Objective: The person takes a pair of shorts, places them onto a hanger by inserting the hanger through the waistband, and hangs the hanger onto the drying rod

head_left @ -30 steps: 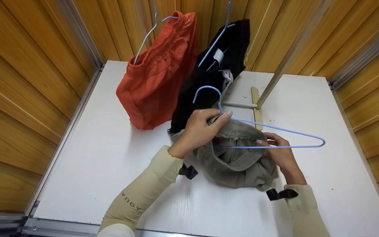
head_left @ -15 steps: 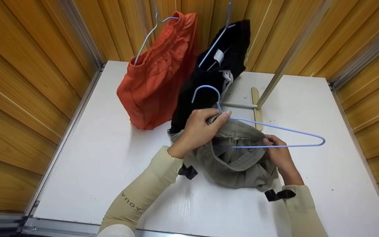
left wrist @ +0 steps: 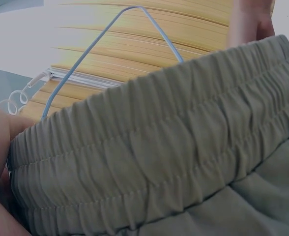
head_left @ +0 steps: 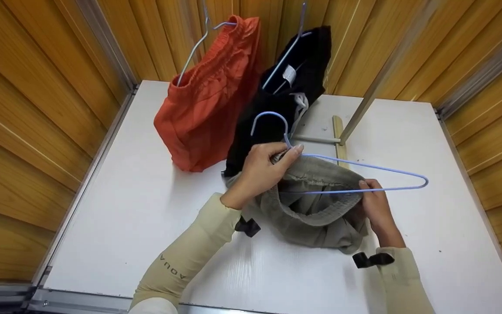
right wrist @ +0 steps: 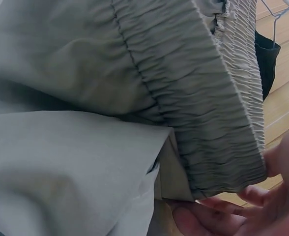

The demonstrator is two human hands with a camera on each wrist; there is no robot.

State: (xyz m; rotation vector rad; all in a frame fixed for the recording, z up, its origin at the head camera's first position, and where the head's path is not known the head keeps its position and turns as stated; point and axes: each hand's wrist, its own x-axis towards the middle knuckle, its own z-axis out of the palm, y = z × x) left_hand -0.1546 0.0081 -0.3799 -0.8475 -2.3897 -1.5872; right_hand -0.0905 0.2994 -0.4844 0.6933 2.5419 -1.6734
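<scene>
Olive-green elastic-waist shorts [head_left: 320,237] are held up between the two hands, waist opening toward the head camera. A blue wire hanger [head_left: 381,167] has its left end inside the waistband; its right end sticks out past the fabric. The left hand [head_left: 263,170] pinches the waistband together with the hanger near the base of its hook. At the opposite side, the right hand [head_left: 377,209] grips the waistband edge, thumb on top. In the right wrist view, its fingers [right wrist: 218,219] curl under the gathered waistband [right wrist: 208,113]. The hanger's left end is hidden by cloth.
Orange-red shorts [head_left: 207,100] and a black garment [head_left: 255,126] hang on wire hangers behind the hands. A slanting pole [head_left: 360,111] stands on a wooden foot [head_left: 340,131] at the back of the white table [head_left: 111,218]. Wood-panelled walls [head_left: 28,109] enclose the sides and back.
The right hand has taken hold of the waistband edge and drawn it to the right, widening the opening. The hanger and left hand have shifted slightly left.
</scene>
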